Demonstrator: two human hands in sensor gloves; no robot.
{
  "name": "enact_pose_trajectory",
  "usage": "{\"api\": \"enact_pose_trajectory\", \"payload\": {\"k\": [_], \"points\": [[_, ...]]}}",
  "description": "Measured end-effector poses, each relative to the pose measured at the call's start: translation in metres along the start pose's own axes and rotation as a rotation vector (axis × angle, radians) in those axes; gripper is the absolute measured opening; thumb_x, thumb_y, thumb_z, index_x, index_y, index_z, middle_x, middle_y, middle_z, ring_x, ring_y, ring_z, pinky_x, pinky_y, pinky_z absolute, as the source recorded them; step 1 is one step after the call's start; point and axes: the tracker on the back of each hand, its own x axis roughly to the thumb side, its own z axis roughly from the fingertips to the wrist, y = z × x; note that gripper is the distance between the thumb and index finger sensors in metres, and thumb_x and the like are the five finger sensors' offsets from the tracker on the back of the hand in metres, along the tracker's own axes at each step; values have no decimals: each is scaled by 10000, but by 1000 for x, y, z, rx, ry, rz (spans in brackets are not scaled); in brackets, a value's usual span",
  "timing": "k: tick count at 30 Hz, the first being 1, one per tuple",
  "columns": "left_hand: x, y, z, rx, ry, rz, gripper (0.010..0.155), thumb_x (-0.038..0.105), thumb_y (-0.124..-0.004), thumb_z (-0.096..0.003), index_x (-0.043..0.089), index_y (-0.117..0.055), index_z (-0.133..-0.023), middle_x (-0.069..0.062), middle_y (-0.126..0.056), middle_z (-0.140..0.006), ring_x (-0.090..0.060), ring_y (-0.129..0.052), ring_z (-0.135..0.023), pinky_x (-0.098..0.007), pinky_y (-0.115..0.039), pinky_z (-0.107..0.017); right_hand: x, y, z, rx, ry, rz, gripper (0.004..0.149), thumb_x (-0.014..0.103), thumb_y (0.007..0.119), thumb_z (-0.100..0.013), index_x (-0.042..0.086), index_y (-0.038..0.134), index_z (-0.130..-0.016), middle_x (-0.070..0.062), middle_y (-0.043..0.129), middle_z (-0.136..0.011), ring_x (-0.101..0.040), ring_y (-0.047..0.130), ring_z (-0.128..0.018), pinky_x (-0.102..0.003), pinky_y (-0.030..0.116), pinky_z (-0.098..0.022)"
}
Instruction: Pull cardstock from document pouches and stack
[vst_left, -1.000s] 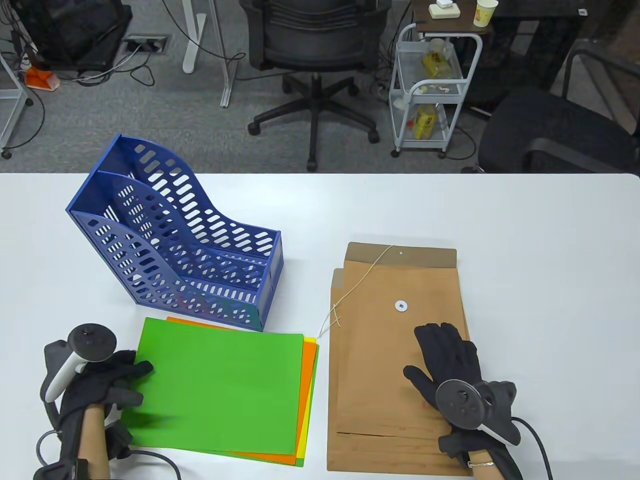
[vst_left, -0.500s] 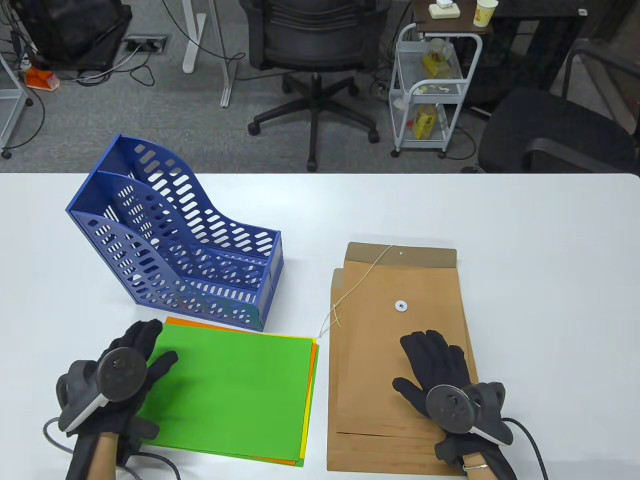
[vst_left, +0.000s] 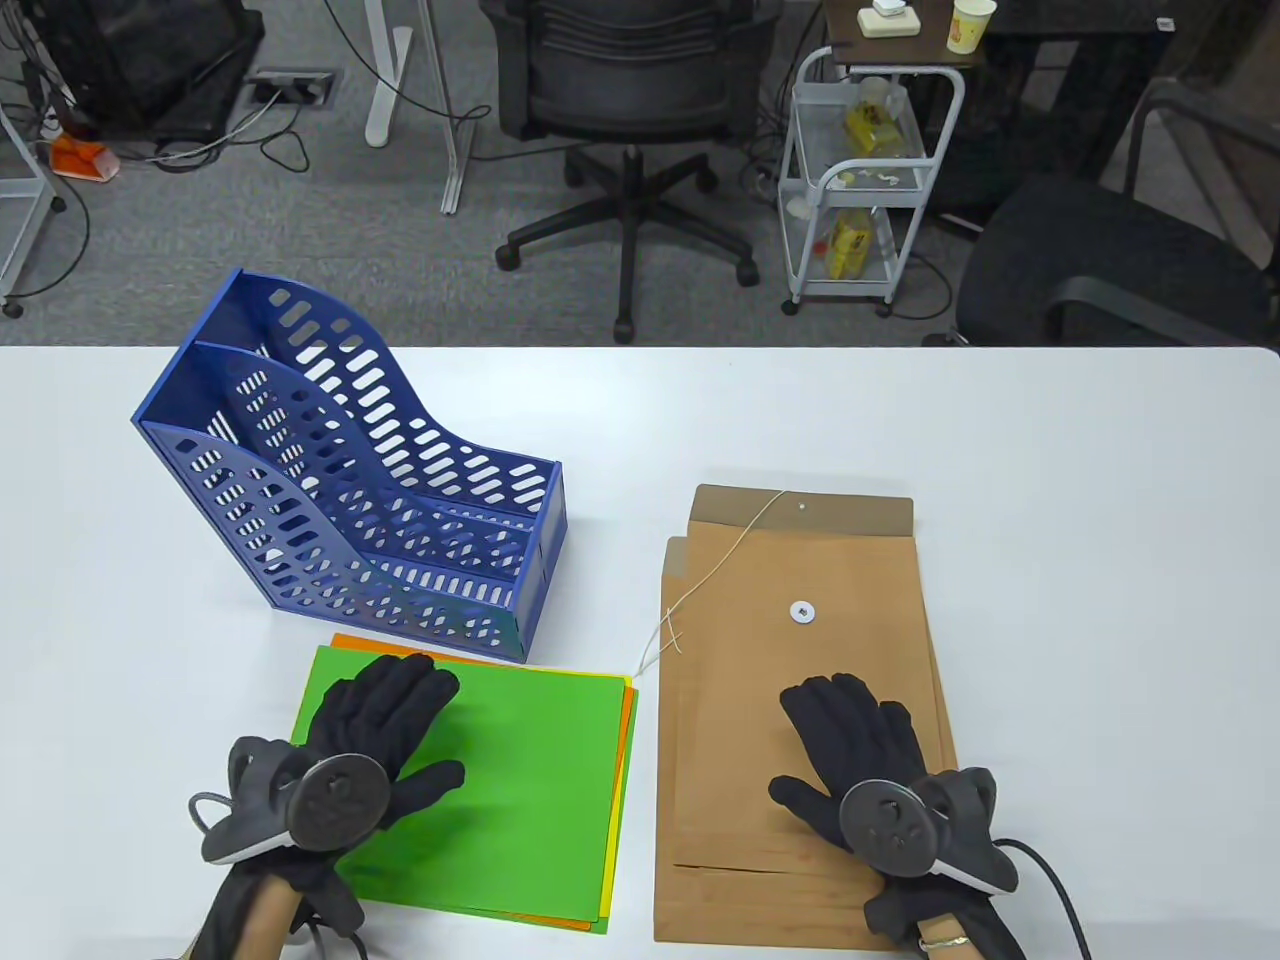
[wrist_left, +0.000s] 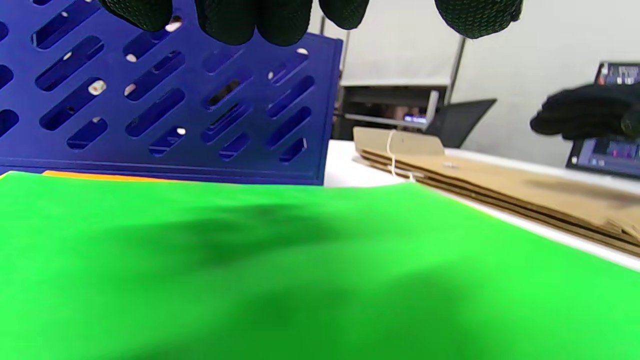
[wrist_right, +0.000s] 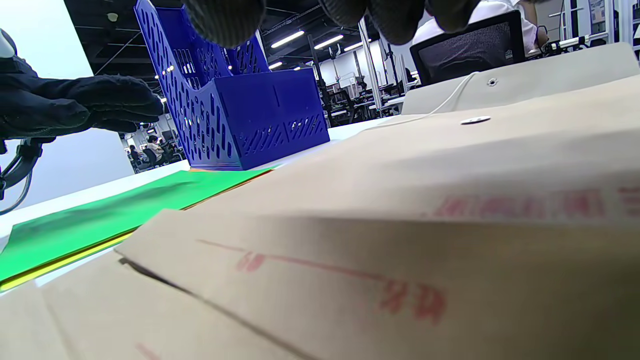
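A stack of cardstock with a green sheet (vst_left: 520, 780) on top lies at the front left of the table; orange and yellow edges show beneath it. My left hand (vst_left: 385, 730) rests flat and open on the green sheet (wrist_left: 300, 270). A pile of brown document pouches (vst_left: 800, 640) lies to the right, the top one with a string and button clasp (vst_left: 802, 611). My right hand (vst_left: 855, 735) rests flat and open on the top pouch (wrist_right: 400, 200). Neither hand grips anything.
A blue perforated file rack (vst_left: 340, 480) stands just behind the cardstock stack (wrist_left: 175, 100). The white table (vst_left: 1100, 600) stretches to the right and back. An office chair (vst_left: 630, 90) and a wire cart (vst_left: 870, 170) stand beyond the far edge.
My left hand has moved right from the sheet's left edge onto the green sheet and lies flat. The green sheet has shifted right, squarer on the stack. My right hand has slid slightly nearer.
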Motion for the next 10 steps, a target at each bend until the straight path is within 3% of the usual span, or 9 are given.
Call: {"api": "enact_pose_trajectory", "payload": {"k": [10], "points": [[1,-2,0,5,-12,9,782,599,-593,-630,162,-330,-1224,-221,-408,-1270,-480,-445,-1123,-724,-458,-749,0,0,0,3,5,9,733,572,498,-691,149,280,-1249,-207,403,-1265,-504,379,-1161,-713,404,-764]]}}
